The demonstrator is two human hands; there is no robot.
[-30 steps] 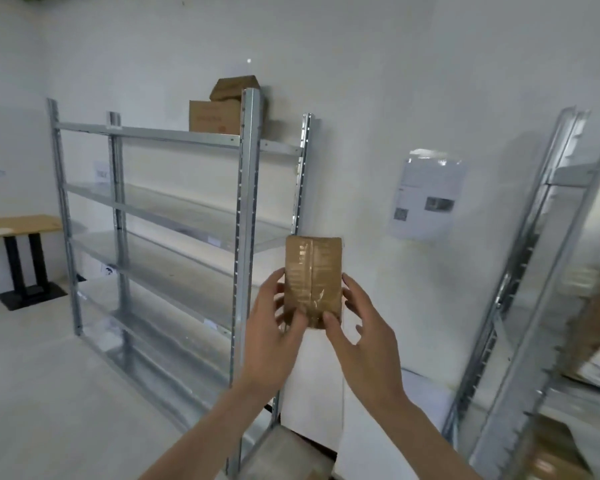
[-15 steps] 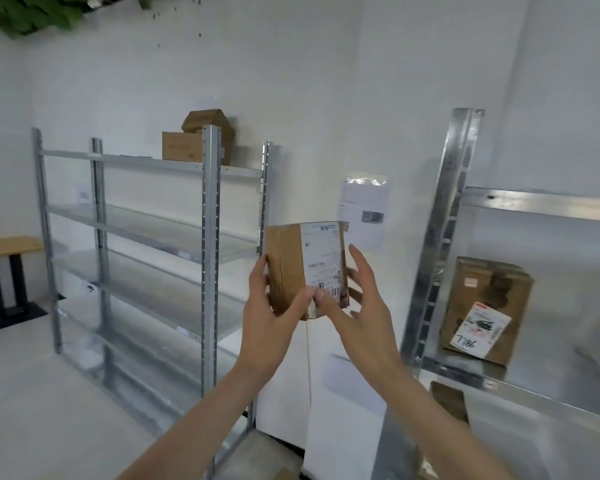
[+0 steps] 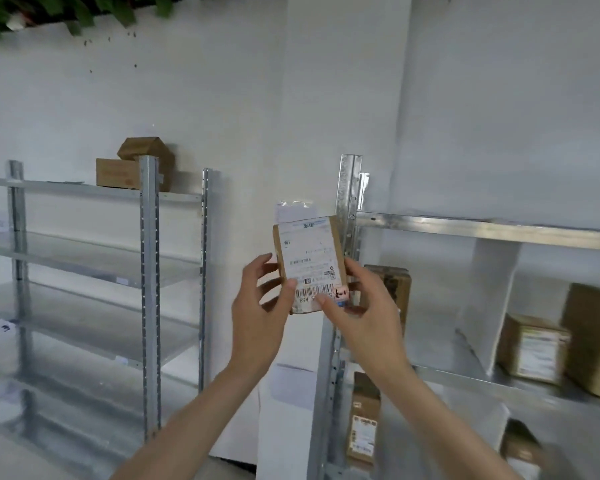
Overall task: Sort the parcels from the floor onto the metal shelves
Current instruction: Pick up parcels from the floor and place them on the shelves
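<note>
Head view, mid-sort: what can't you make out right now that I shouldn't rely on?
- Label text on the held parcel: too small and soft; thumbs of the left hand and right hand cover the barcode ends.
- Parcel's back: turned away.
- Right shelf unit: cut off by the right edge; its boxes are motion-blurred.
- Top boxes on the left shelf unit: partly behind its post.

Small brown parcel (image 3: 309, 263) held upright, white barcode label facing camera, between metal shelves (image 3: 149, 271).
</note>
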